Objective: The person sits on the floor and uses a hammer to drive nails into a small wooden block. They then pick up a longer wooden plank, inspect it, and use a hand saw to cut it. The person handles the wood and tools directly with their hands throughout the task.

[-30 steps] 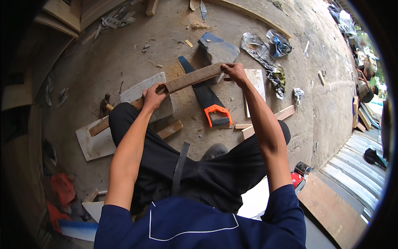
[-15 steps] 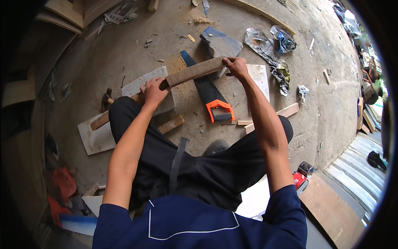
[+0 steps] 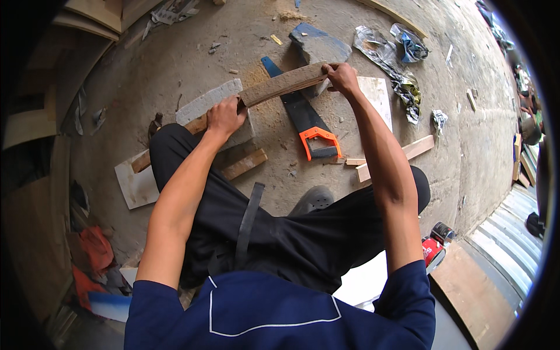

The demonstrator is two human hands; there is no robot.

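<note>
A brown wooden board spans the space between my hands, raised above the floor and tilted up to the right. My left hand is closed round its left end. The right end is pinched by my right hand. Beneath the board a handsaw with a dark blade and an orange-and-black handle lies on the concrete, its handle toward me. Past the board sits a block with a blue top. A pale grey slab lies beside my left hand.
Wood offcuts lie before my left knee, and a pale strip by the right one. Crumpled plastic and a white panel are to the right. A hammer lies left. A red tool stands near my right elbow.
The whole view has shifted slightly, with floor things appearing a little lower right or higher. Both hands still grip the board, which has hardly changed its tilt.
</note>
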